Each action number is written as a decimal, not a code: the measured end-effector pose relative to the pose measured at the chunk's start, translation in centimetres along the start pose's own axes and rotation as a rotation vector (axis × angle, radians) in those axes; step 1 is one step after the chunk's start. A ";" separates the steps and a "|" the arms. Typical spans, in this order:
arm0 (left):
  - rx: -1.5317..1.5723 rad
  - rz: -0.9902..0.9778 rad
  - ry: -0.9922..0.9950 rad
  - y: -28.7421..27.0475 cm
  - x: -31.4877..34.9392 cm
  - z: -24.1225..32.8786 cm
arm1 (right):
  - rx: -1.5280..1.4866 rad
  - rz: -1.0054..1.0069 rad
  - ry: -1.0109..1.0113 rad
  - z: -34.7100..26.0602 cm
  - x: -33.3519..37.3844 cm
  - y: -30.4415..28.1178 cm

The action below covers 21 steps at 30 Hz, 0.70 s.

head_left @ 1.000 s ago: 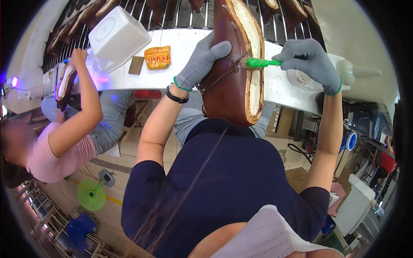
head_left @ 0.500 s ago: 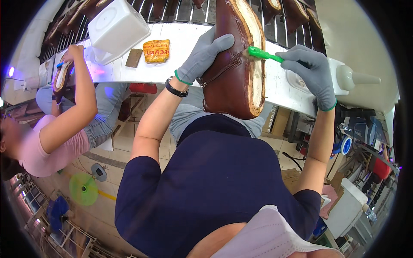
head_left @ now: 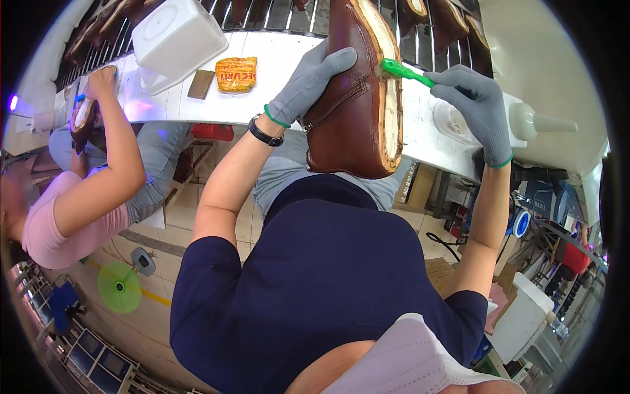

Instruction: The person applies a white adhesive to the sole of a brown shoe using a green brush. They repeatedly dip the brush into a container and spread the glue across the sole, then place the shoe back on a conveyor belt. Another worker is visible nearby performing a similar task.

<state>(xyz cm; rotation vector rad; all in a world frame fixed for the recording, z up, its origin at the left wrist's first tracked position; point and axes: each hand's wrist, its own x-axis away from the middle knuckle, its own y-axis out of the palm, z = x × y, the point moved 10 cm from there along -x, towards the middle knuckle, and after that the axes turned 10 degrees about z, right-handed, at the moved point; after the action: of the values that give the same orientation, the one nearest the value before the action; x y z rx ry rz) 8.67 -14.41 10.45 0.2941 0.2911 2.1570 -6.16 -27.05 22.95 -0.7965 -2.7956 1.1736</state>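
Note:
My left hand (head_left: 312, 82), in a grey glove, is wrapped round a brown leather boot (head_left: 341, 125) from its left side. The boot stands on end with a zip on its side, and its pale, unsoled bottom (head_left: 388, 111) is turned to the right. A green brush (head_left: 408, 71), shaped like a toothbrush, is pinched in my gloved right hand (head_left: 474, 105). Its head touches the edge of the boot's bottom, and its bristles are hidden.
On the white table (head_left: 269, 56) lie an orange-yellow packet (head_left: 237, 75), a brown block (head_left: 201, 85) and a tipped white container (head_left: 176, 39). A white nozzle bottle (head_left: 528, 121) is at right. Behind, more boots sit on a roller rack (head_left: 279, 16). A co-worker (head_left: 82, 203) handles a shoe at left.
The brush has moved a little farther away along the boot's edge, my right hand with it. The co-worker's hands and shoe have shifted left and slightly nearer. My left hand keeps its hold.

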 end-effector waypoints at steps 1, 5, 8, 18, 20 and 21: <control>0.007 0.003 0.005 -0.1 -0.1 0.0 | -0.013 -0.028 -0.004 -0.1 0.0 0.3; -0.001 0.008 -0.019 -0.2 0.2 0.1 | -0.066 -0.196 0.046 -1.5 1.2 1.5; -0.010 -0.012 -0.053 -0.2 0.2 -0.6 | -0.125 -0.281 0.024 -2.0 2.2 2.3; 0.164 -0.083 -0.291 1.4 0.4 -4.1 | -0.189 -0.469 -0.017 -2.7 2.7 3.5; 0.188 -0.117 -0.374 1.8 0.7 -5.5 | -0.226 -0.489 -0.027 -2.7 2.4 3.8; 0.201 -0.134 -0.415 2.1 1.0 -5.9 | -0.230 -0.508 -0.015 -2.7 2.3 3.9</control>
<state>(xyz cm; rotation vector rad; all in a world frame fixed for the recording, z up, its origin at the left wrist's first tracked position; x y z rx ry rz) 4.69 -15.34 5.67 0.8007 0.2791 1.8835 -5.81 -21.88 21.86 -0.0546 -2.9138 0.7849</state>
